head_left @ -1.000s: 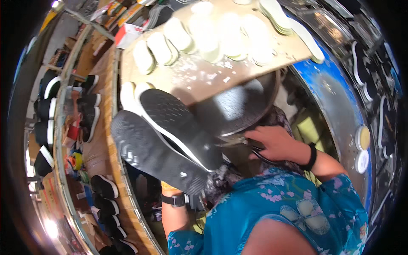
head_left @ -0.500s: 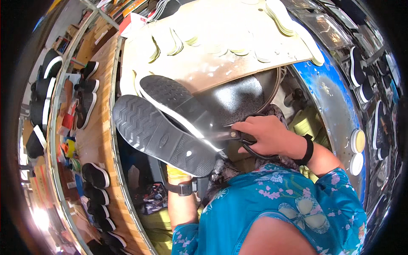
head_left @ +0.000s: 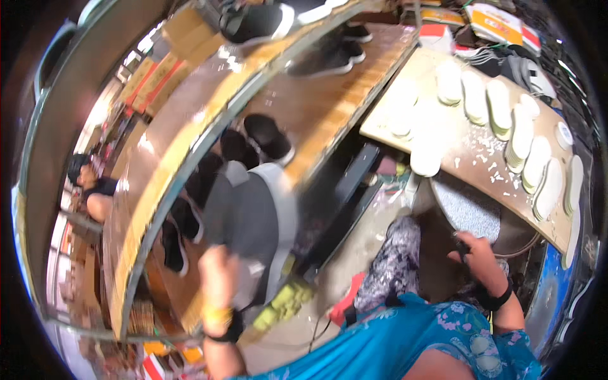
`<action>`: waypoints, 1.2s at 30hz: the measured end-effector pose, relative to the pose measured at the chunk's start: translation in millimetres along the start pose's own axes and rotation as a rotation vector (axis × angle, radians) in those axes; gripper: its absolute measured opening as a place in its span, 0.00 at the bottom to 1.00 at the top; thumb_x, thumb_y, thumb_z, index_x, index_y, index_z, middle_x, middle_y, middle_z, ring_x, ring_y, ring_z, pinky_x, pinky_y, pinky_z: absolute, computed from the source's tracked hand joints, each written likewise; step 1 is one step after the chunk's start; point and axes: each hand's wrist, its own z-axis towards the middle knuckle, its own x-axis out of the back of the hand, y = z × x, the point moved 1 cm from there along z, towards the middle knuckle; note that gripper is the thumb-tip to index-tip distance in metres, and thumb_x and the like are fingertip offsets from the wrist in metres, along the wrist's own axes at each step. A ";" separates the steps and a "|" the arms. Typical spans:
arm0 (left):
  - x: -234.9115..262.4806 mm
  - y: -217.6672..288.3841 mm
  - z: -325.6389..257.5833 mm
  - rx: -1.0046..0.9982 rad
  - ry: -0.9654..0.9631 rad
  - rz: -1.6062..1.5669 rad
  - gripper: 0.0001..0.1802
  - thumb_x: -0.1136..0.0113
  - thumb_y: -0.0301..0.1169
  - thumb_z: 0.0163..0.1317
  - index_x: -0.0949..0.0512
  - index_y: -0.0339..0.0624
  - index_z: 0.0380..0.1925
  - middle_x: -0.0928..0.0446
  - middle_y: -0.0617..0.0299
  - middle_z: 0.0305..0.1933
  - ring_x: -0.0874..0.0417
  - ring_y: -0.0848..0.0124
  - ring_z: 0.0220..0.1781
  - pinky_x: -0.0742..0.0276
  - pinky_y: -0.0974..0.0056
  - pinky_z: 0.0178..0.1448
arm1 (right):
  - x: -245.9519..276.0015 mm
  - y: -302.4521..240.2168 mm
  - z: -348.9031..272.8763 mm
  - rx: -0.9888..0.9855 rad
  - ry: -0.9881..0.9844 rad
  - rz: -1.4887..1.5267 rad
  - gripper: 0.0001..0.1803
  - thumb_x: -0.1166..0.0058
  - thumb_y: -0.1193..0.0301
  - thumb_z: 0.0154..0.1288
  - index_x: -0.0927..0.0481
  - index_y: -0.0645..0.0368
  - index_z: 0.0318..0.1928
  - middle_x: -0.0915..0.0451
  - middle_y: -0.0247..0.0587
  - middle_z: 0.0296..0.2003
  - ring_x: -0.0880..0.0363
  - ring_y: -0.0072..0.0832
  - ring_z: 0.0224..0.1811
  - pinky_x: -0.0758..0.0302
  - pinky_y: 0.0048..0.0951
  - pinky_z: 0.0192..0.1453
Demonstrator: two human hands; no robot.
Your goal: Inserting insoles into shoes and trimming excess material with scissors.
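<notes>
My left hand (head_left: 218, 278), smeared by motion, reaches over the wooden shelf at the left and grips a pair of black shoes (head_left: 244, 209) with pale sole edges. The shoes are blurred too, and the fingers on them are partly hidden. On the right, my right hand (head_left: 482, 258) is closed around black-handled scissors (head_left: 462, 246), whose blades I cannot make out. It hangs in front of a round dark basin (head_left: 516, 231), near my lap.
Several black shoes (head_left: 269, 136) stand on the shelf (head_left: 342, 120). A board (head_left: 468, 161) at the right bears stacks of pale insoles (head_left: 500, 111) and white scraps. Yellow-green bundles (head_left: 282, 307) lie low beside the shelf. Another person (head_left: 95, 190) is at the far left.
The view has swung left toward the shelf. My left hand has carried the shoes from above the basin area out to the shelf. My right hand with the scissors has moved away from the shoes.
</notes>
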 end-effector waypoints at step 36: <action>-43.4 122.3 454.6 -0.181 -0.203 0.044 0.28 0.35 0.28 0.51 0.30 0.30 0.52 0.25 0.42 0.49 0.25 0.53 0.54 0.33 0.61 0.60 | 181.1 57.1 163.0 -0.130 -0.365 0.322 0.27 0.40 0.49 0.52 0.25 0.58 0.43 0.23 0.49 0.28 0.22 0.48 0.33 0.28 0.37 0.36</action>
